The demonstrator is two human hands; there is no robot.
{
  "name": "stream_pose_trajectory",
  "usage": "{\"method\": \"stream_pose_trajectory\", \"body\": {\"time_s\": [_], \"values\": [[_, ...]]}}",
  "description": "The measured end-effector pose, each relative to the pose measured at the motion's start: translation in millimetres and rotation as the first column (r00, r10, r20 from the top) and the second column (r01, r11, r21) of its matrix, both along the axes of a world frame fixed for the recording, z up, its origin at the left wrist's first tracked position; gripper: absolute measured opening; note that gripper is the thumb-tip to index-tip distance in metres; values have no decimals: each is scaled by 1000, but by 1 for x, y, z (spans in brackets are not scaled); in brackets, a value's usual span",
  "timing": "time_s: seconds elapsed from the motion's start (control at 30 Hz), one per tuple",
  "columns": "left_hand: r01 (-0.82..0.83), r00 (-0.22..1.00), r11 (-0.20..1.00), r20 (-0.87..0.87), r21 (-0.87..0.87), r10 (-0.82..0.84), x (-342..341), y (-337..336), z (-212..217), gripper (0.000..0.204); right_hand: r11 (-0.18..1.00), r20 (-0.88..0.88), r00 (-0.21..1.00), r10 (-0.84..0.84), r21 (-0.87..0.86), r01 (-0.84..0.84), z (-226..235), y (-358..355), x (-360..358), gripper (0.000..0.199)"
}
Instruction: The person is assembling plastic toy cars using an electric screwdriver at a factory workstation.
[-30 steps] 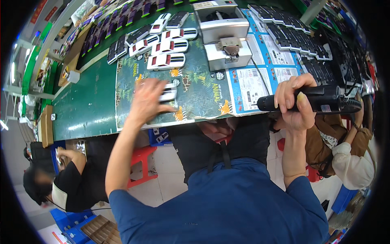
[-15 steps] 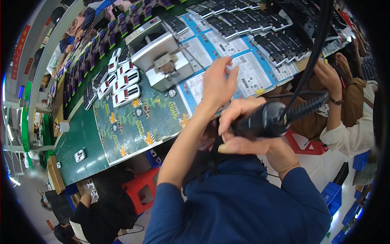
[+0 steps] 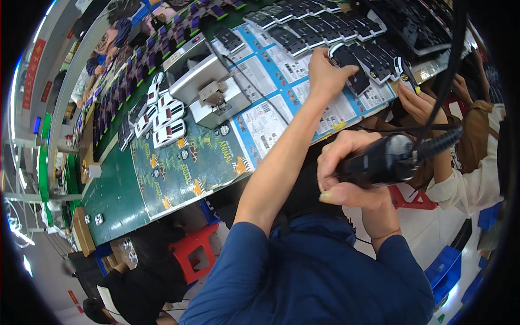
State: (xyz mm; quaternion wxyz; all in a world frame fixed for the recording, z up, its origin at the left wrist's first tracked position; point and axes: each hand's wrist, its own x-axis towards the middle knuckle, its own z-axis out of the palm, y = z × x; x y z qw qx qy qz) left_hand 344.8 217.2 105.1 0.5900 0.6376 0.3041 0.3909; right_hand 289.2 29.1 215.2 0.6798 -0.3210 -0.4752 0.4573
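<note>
My left hand reaches across the bench to the front row of parts. Its thumb and fingers close round one black toy car chassis with a pale rim, at the row's left end. In my right hand is a black electric screwdriver, held in front of my body with its coiled cord trailing right. The screwdriver's tip is hidden. More black chassis lie in rows behind, on blue and white printed sheets.
A metal fixture with a clamp stands left of the sheets. Several white toy car bodies lie beside it on the green bench. At right, a co-worker's hand is near a white toy car. A cable hangs down.
My left hand has moved from above the printed sheets, where it was empty, up and right onto a chassis. The right hand with the screwdriver has shifted slightly right.
</note>
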Motion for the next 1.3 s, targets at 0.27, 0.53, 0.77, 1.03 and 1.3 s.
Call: {"method": "stream_pose_trajectory", "body": {"time_s": [0.27, 0.53, 0.77, 1.03, 1.3], "values": [[-193, 850, 944, 436, -267, 297, -241, -40, 57, 24, 973, -199, 976, -92, 189, 130, 23, 43, -11, 21], [-217, 844, 857, 351, -467, 405, -318, -42, 6, 21, 779, 9, 922, -386, 538, 321, 23, 188, -83, 18], [-180, 851, 842, 349, -509, 393, -320, -40, 4, 18, 841, 186, 879, -439, 429, 330, 16, 209, -102, 22], [-159, 837, 828, 372, -537, 402, -318, -39, 4, 14, 888, 226, 899, -374, 367, 278, 29, 213, -110, 21], [-156, 873, 858, 338, -490, 352, -315, -40, 6, 21, 957, -96, 990, -108, 258, 130, 23, 164, -105, 16]]}}
